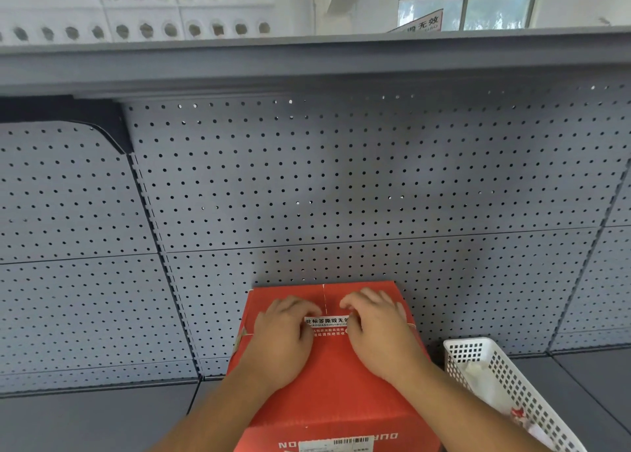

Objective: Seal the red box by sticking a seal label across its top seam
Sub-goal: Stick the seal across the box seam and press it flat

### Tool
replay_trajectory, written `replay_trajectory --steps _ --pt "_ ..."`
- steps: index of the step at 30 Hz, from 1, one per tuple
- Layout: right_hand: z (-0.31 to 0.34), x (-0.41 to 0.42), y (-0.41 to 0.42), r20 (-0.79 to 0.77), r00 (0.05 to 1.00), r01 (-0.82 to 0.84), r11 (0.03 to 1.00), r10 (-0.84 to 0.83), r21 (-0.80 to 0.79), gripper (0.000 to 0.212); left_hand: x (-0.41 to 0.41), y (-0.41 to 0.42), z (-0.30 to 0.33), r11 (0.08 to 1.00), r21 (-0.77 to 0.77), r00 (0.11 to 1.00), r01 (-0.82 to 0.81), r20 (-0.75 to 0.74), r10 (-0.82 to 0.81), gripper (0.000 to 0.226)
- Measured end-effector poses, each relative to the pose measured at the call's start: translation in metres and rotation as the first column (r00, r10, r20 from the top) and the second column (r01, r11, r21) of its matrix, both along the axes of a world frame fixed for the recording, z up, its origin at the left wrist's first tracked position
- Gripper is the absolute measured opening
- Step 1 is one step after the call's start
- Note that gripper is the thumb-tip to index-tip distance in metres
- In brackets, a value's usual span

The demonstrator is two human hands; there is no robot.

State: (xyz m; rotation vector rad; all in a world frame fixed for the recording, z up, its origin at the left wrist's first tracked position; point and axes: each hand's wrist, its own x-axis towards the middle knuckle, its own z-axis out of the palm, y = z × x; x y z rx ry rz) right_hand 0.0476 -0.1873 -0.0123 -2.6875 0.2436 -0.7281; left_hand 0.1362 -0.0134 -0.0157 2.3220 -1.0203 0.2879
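Note:
The red box [327, 386] stands on the grey shelf, its flaps closed, with the top seam running away from me down the middle. A white and red seal label [327, 325] with black characters lies across that seam. My left hand [285, 335] rests flat on the left flap with its fingertips on the label's left end. On the right flap my right hand [377, 332] lies the same way, covering the label's right end. Neither hand grips anything; both press down with fingers slightly curled.
A white perforated plastic basket [495, 376] stands right of the box, with white backing paper and a red-printed scrap inside. Grey pegboard [341, 185] rises just behind the box. The grey shelf surface [85, 421] extends to the left, and another shelf overhangs above.

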Motion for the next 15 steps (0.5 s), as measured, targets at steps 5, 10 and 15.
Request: replay_trajectory --steps 5,10,15 --pt "0.001 -0.009 0.002 -0.236 0.960 -0.180 0.978 0.150 -0.110 0.046 -0.008 0.001 0.000 0.956 0.270 0.993 0.117 0.001 -0.122 0.062" --pt "-0.001 -0.021 -0.003 -0.441 0.892 -0.178 0.973 0.096 -0.148 0.063 -0.015 0.008 0.006 0.895 0.430 0.991 0.121 -0.008 -0.130 0.058" --pt "-0.005 -0.024 -0.003 -0.400 0.916 -0.087 0.986 0.024 -0.139 0.064 -0.016 0.016 0.001 0.883 0.469 0.997 0.011 0.057 -0.043 0.069"
